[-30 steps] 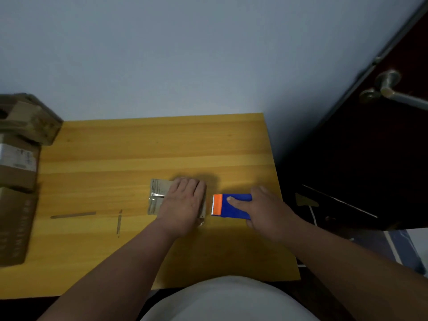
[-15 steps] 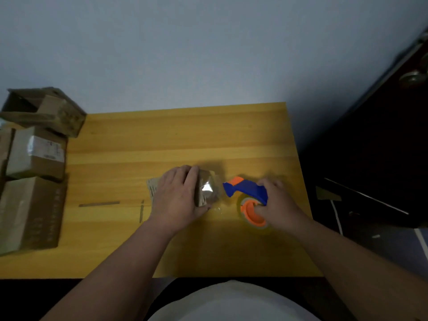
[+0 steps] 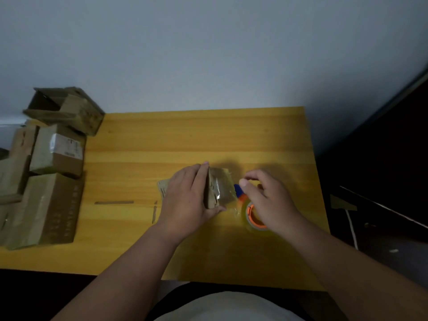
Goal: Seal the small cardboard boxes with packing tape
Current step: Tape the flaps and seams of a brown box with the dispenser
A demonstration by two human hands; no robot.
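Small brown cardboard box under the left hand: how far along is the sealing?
Done: clear tape shines on the small brown cardboard box. In hand: the left hand holds it tipped up; the right hand hovers over the blue-and-orange tape dispenser. Left: the cardboard boxes stacked at the wooden table's left edge.

Yellow table [image 3: 231, 140]: boxes [image 3: 46, 205], tape dispenser [image 3: 252, 216].

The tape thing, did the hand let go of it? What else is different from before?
Yes. The right hand let go of the tape dispenser, now lying on its side on the table. The left hand tipped the small box up on edge. The stacked boxes stayed put.
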